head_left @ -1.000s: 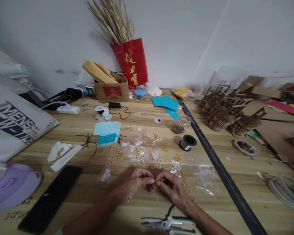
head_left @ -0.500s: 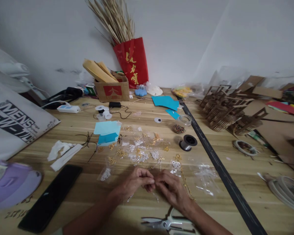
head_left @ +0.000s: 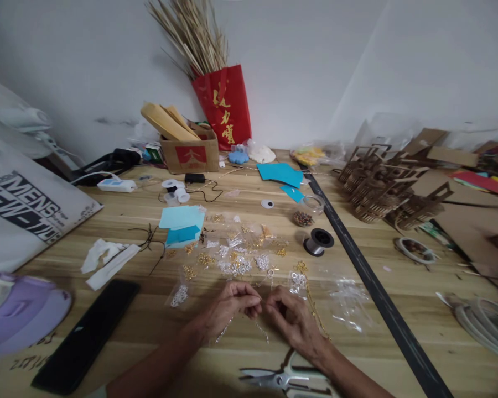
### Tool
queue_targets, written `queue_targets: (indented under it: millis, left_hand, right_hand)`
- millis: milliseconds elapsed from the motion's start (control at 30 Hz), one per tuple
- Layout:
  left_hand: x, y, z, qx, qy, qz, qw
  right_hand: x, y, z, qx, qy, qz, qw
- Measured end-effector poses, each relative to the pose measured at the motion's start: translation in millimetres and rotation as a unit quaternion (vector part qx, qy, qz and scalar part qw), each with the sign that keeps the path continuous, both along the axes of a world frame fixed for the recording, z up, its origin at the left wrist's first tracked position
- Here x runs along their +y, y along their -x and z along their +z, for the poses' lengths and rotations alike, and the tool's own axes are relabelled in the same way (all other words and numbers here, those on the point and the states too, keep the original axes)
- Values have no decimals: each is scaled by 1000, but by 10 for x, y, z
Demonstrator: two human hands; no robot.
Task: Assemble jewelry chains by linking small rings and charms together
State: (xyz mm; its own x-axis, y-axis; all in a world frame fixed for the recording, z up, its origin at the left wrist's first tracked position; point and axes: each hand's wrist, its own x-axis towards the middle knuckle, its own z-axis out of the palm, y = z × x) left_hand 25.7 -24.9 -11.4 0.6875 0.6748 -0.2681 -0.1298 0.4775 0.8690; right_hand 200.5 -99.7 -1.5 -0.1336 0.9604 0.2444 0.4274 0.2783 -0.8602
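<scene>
"What's the biggest thing there?"

"The wooden bench [head_left: 419, 287], running across the frame. At the left edge leans a pale printed bag [head_left: 25, 221]; a red gift bag [head_left: 232, 110] of dry stalks stands at upper centre."

"And at the right?"

"Small slatted baskets [head_left: 369, 190], brown, heaped together at upper right."

"Where are the hands?"

"Lower centre, just apart. The left hand [head_left: 236, 304] has its grip closed, thumb against fingers, on what looks like the silver chain. The right hand [head_left: 292, 318] is curled, its thumb near the forefinger; I can't tell whether that grip holds anything."

"Anything by them?"

"Scissors [head_left: 280, 380] at bottom centre, blades pointing left, and a wire spool [head_left: 318, 243] right of centre."

"And the chain?"

"The silver chain [head_left: 221, 333] shows as two thin strands below the left hand. Smallest are the gold and silver findings [head_left: 238, 268], in little clear bags beyond the hands."
</scene>
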Motion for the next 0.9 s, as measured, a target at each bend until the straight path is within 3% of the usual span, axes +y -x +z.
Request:
queue_targets:
  millis: [533, 900]
  left_hand:
    - [13, 18, -39, -19, 2, -3, 1000]
    - [1, -15, 28, 0, 14, 2, 1000]
  right_hand:
    - [-9, 43, 68, 6, -18, 27, 999]
    - [-2, 34, 54, -2, -13, 19, 1000]
